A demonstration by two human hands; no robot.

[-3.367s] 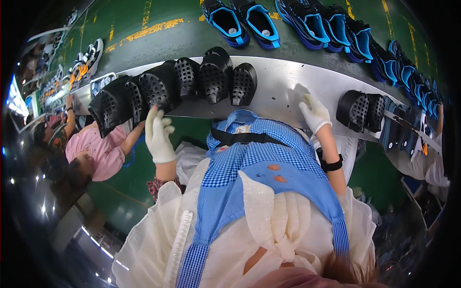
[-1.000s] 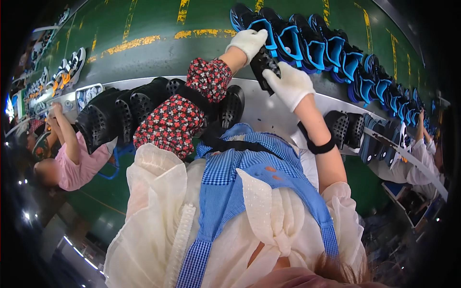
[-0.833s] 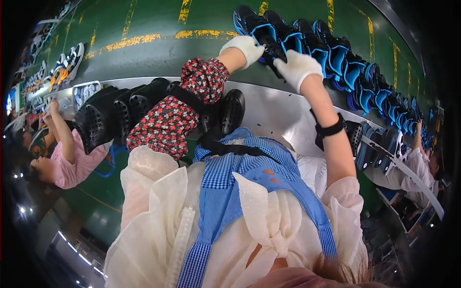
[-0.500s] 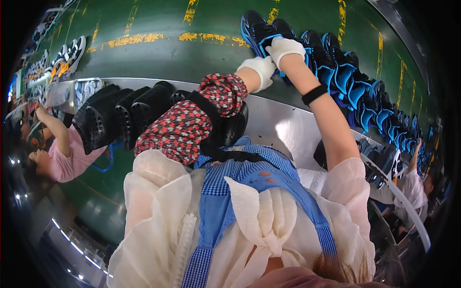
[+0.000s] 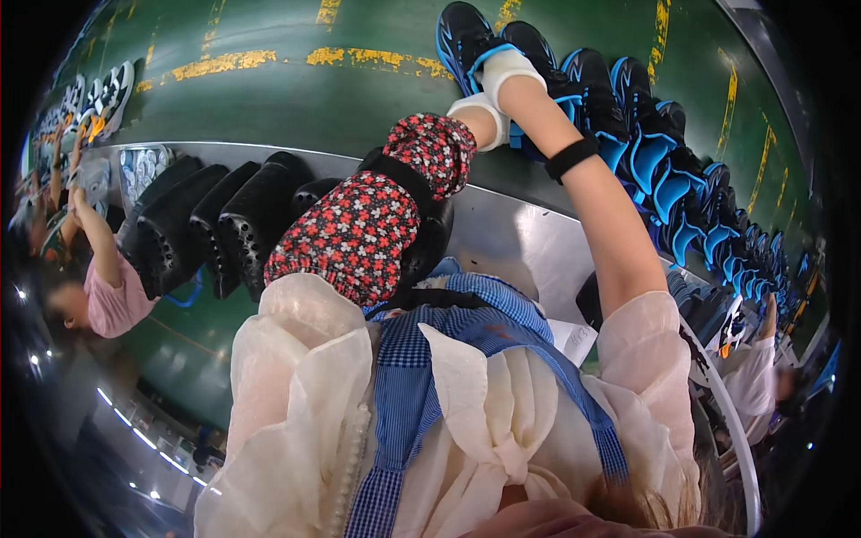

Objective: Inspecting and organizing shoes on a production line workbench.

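My right hand [image 5: 509, 70], in a white glove, is at the opening of a black shoe [image 5: 465, 38] with blue trim and lining. Its fingers are hidden by the shoe and the back of the hand. Close beside it, at the heel end of the same shoe, is my left hand [image 5: 484, 115], also gloved. The right wrist covers its fingers, so its grip does not show. A matching shoe [image 5: 531, 47] stands just to the right of the hands. All these shoes stand on a green surface with their toes pointing away from me.
A long row of matching black-and-blue shoes [image 5: 647, 152] curves off to the right. Black shoe-form-like blocks [image 5: 247, 208] line a metal ledge [image 5: 511, 229] at the left. Black-and-white shoes [image 5: 112, 99] stand far left. One person [image 5: 117, 296] is at the left, another [image 5: 752, 381] at the right.
My right hand has moved up and left, from the shoe's heel to its opening. The left hand remains near the heel. The whole view has shifted slightly.
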